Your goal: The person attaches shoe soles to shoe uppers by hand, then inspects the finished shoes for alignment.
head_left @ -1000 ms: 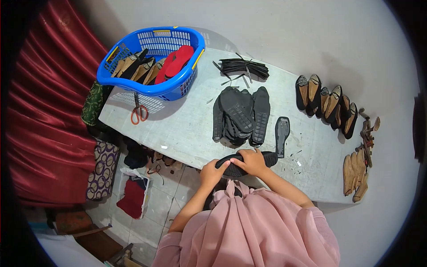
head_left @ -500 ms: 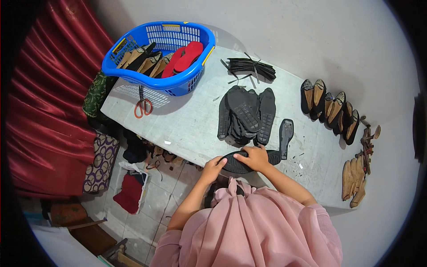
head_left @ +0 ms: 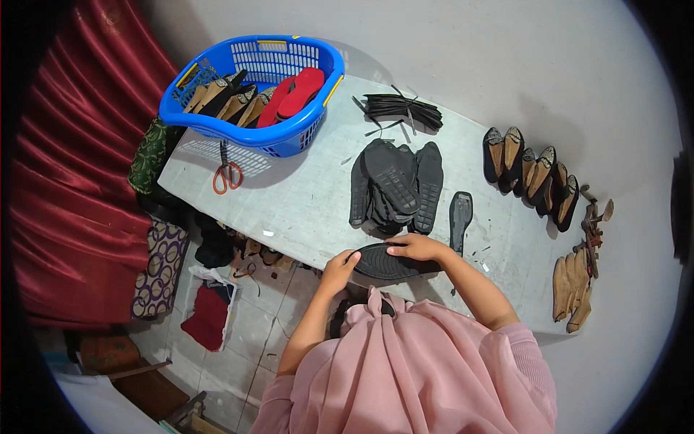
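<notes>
At the table's near edge I hold a black shoe sole (head_left: pixel 385 265) with a ridged, curved pattern on the face turned up. My left hand (head_left: pixel 338 271) is closed on its left end, thumb lying on top. Along the far edge, my right hand (head_left: pixel 421 248) grips it, with the thumb on the ridged face and the other fingers partly hidden. A pile of black soles (head_left: pixel 394 184) lies just beyond my hands. Right of the pile, a single narrow black sole (head_left: pixel 460 217) lies on the table, its lower end near my right wrist.
A blue basket (head_left: pixel 289 137) with shoes and red footwear stands at the back left, scissors (head_left: pixel 228 177) in front of it. Behind the pile is a bundle of black strips (head_left: pixel 401 112). Finished-looking flat shoes (head_left: pixel 542 173) and wooden shoe lasts (head_left: pixel 571 289) line the right side.
My right hand has shifted slightly along the sole's far edge, and more of the ridged face shows between my hands. The whole view has moved a little; the piled soles stay put.
</notes>
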A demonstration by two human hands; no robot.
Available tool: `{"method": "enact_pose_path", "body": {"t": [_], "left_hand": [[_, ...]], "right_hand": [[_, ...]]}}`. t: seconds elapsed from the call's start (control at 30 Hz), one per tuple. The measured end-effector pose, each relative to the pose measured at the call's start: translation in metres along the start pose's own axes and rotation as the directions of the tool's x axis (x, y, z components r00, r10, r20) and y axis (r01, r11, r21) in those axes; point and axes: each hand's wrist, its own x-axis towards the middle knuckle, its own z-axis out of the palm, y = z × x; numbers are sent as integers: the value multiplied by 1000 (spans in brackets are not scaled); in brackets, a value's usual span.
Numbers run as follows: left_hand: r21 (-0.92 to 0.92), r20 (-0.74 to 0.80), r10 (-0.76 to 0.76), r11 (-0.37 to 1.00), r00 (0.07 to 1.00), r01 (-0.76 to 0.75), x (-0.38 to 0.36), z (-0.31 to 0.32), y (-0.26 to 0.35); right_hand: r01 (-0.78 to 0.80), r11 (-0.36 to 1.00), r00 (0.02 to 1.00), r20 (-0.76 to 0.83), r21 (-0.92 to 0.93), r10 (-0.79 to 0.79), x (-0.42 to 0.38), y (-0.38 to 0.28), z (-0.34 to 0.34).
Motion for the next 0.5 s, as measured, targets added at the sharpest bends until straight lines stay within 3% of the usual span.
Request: {"method": "enact_pose_path", "body": {"t": [0.03,0.1,0.2,0.27,0.3,0.4,0.43,0.5], "left_hand": [[-16,-1,-9,1000,1000,9,-1,1,-2],[-46,-5,-27,999,1000,26,-4,1,-3],[179,-54,-179,966,982,186,-5,-1,8],[488,-120,180,867,976,-100,-5,-2,23],[628,-105,354,748,929,-214,-4,-1,29],[528,6,289,812,957,-249,18,19,48],[603,73,290,750,954,-274,24,26,45],[588,42,372,741,927,-324,27,32,45]], "right_hand": [[-44,998,999,5,36,44,-3,-1,0],[-164,976,985,-86,-146,152,-8,-14,1],[-306,922,947,-175,-239,269,-3,-26,6],[-375,881,925,-178,-287,336,-1,-53,7],[-364,861,925,-242,-354,292,2,-57,16],[-251,787,926,-377,-564,25,12,-54,38],[-231,834,910,-414,-501,4,15,-48,37],[-176,914,873,-488,-366,-27,14,-36,27]]}}
